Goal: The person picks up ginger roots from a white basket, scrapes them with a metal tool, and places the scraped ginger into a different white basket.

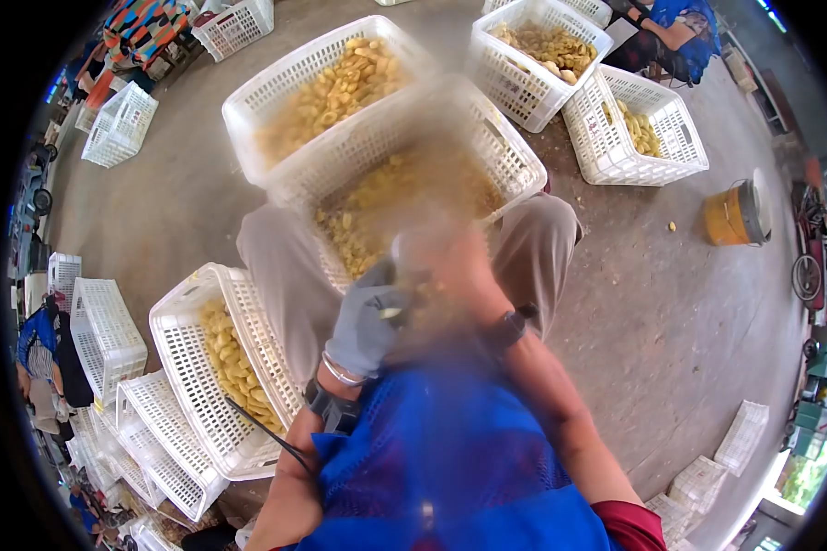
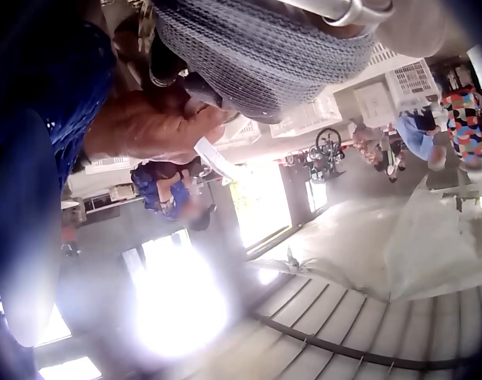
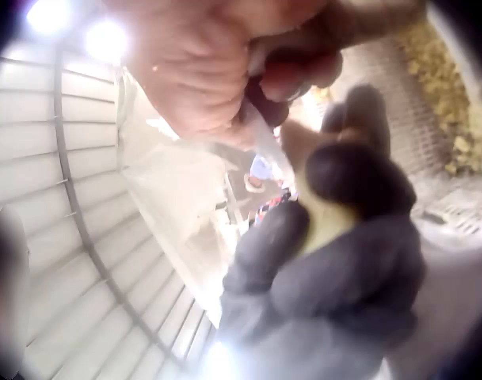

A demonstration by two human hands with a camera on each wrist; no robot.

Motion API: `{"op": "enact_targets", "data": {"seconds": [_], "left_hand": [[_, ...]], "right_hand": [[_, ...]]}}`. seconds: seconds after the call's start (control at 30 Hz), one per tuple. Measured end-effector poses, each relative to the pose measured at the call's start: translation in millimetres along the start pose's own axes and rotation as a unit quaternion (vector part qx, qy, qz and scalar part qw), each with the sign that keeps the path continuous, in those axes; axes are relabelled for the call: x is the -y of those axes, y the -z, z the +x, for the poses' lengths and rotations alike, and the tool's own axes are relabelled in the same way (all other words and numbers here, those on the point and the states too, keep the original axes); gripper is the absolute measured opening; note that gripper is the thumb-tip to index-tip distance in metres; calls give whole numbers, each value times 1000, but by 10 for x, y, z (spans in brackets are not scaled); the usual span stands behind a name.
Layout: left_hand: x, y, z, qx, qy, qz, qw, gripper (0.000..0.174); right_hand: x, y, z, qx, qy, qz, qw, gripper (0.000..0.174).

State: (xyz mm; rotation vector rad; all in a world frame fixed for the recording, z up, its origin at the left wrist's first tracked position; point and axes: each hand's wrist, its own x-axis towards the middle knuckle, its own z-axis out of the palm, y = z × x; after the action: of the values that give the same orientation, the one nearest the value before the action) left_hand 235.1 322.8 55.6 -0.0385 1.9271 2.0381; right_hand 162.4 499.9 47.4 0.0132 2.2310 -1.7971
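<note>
My left hand (image 1: pixel 363 331), in a grey glove with dark fingertips, grips a pale yellow piece of produce (image 3: pixel 328 226) between thumb and fingers. My bare right hand (image 1: pixel 459 266) is right beside it, blurred in the head view. Its fingers curl round a small flat, whitish blade (image 3: pixel 268 146), whose edge comes close to the produce in the right wrist view. The blade (image 2: pixel 217 160) also shows below the right fingers in the left wrist view. Both hands are over the near side of a white basket (image 1: pixel 515 151) between the knees, with yellow pieces (image 1: pixel 349 243) inside.
Another white basket (image 1: pixel 239 115) of yellow produce adjoins it ahead. A filled basket (image 1: pixel 179 321) stands by the left knee, near stacked baskets (image 1: pixel 110 340). Two more filled baskets (image 1: pixel 533 96) are ahead right. A yellow bucket (image 1: pixel 728 216) stands on the right floor. Other people sit around.
</note>
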Motion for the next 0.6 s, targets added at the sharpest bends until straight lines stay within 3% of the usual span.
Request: {"op": "enact_targets", "data": {"seconds": [0.1, 0.2, 0.27, 0.4, 0.6], "left_hand": [[163, 58, -1, -5, -62, 21, 998, 34], [34, 71, 15, -41, -25, -16, 999, 48], [-59, 37, 73, -75, 28, -96, 992, 51], [192, 83, 114, -69, -4, -104, 992, 54], [534, 219, 160, 1, -51, -65, 997, 53]], "right_hand": [[13, 62, 110, -123, 71, -84, 986, 34], [72, 306, 174, -66, -26, 4, 997, 29], [127, 273, 74, -39, -26, 38, 998, 26], [37, 161, 1, -3, 8, 48, 999, 23], [-35, 86, 21, 18, -15, 71, 997, 20]]}}
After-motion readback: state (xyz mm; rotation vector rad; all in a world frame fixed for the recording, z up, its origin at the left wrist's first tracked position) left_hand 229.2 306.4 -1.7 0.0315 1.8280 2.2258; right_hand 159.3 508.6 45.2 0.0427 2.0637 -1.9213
